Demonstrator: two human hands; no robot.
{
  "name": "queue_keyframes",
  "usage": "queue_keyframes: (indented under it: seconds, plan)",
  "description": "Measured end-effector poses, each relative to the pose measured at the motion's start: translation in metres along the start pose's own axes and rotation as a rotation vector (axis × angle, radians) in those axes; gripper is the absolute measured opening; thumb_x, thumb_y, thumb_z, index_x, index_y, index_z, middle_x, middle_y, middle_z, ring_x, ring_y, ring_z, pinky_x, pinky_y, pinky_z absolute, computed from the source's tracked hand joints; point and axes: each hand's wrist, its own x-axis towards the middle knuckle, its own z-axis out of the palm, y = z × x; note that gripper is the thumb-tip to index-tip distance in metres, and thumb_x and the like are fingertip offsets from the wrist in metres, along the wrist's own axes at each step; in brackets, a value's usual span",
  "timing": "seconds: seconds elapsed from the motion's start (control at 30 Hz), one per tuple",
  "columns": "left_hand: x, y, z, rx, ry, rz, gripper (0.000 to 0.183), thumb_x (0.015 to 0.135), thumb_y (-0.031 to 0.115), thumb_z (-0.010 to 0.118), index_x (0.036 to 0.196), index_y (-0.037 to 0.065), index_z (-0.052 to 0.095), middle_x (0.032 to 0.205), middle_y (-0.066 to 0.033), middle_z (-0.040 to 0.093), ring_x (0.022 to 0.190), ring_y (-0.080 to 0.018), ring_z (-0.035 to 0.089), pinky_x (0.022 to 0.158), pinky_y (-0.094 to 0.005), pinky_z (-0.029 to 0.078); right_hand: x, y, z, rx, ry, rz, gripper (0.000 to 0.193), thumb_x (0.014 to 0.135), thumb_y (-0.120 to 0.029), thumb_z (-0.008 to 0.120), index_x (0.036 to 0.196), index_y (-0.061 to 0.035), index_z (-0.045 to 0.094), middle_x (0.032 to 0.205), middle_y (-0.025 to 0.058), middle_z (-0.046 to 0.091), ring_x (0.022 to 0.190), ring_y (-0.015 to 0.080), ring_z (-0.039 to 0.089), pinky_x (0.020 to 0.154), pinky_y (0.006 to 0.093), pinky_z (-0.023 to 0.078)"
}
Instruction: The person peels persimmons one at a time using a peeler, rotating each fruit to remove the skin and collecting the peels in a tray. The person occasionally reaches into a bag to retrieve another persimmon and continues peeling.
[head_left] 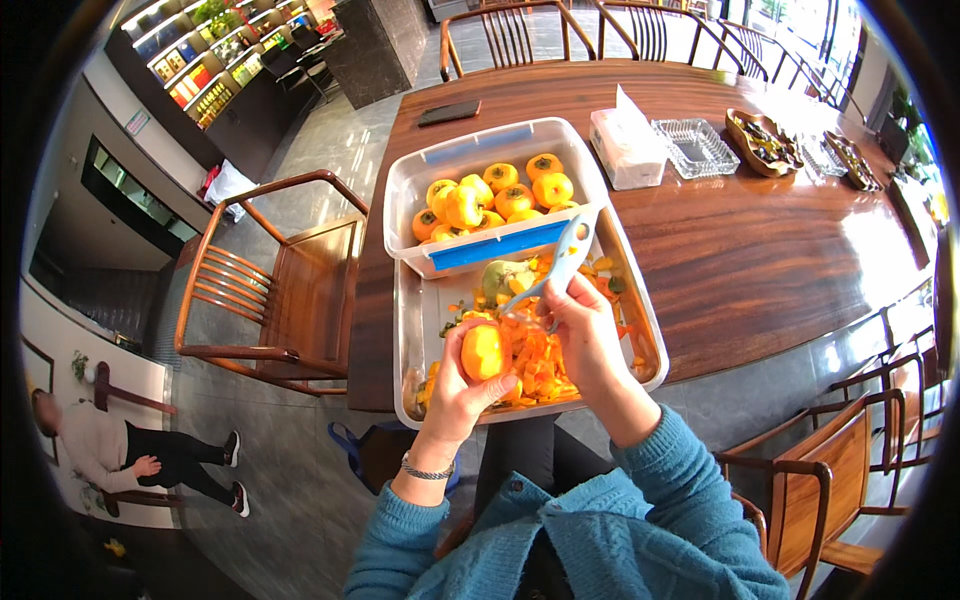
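My left hand (pixel 458 400) is closed around an orange persimmon (pixel 483 350), whose skin is partly pared away. Close to its right, my right hand (pixel 592 345) grips a light blue peeler (pixel 570 255); its head points toward the fruit, and I cannot tell whether the blade touches it. Both hands are over a clear plastic tray (pixel 655 345) littered with orange peelings (pixel 540 368). A pale green lump (pixel 503 280) I cannot identify lies among them. At the tray's far end sits a clear bin (pixel 397 200) with blue handles, holding several whole persimmons (pixel 463 208).
On the wooden table (pixel 760 260) are a dark phone-like slab (pixel 450 113), a white tissue box (pixel 630 155), a clear container (pixel 695 148) and a wooden bowl (pixel 765 142). Wooden chairs (pixel 315 265) surround it. A person (pixel 110 445) sits at the far left.
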Motion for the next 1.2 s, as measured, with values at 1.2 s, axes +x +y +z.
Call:
queue_keyframes:
  seconds: [1.2]
  plan:
    - [-0.001,0.0,-0.003,-0.381,-0.011,-0.112,0.064,0.08,0.024,0.066,0.132,0.012,0.032,0.118,-0.0112,0.05,0.093,-0.025,0.058,0.07,-0.0313,0.049,-0.002,-0.018,0.0,-0.075,-0.109,-0.015,0.019,0.085,-0.013,0.061,0.1,-0.0027,0.06,0.091,-0.0006,0.061,0.085,0.0069,0.053,0.076,0.0233,0.042]
